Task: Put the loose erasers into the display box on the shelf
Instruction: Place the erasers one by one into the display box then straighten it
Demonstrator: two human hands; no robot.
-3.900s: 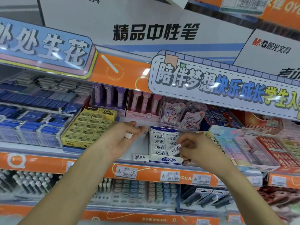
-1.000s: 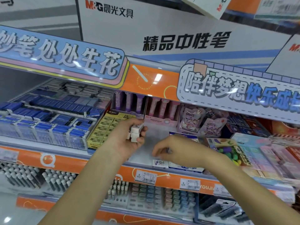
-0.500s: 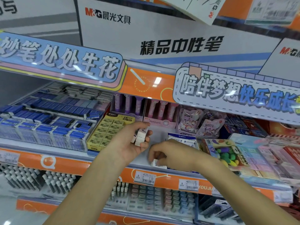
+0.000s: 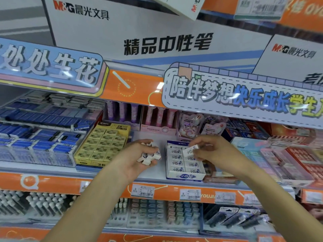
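A white and blue display box (image 4: 185, 176) stands on the shelf, with rows of white erasers in it. My left hand (image 4: 134, 159) is just left of the box, closed around a bunch of loose white erasers (image 4: 150, 155). My right hand (image 4: 212, 151) is over the box's upper right part, pinching one white eraser (image 4: 190, 151) between thumb and fingers, tilted above the rows.
A yellow box of 2B erasers (image 4: 102, 145) stands left of my left hand. Blue eraser packs (image 4: 40, 137) fill the far left, pastel and red boxes (image 4: 286, 154) the right. The orange shelf edge (image 4: 104, 186) carries price tags. Pen displays stand behind.
My right hand has lifted from the shelf front up over the box, now holding one eraser. My left hand holds a larger bunch of erasers, lower than before.
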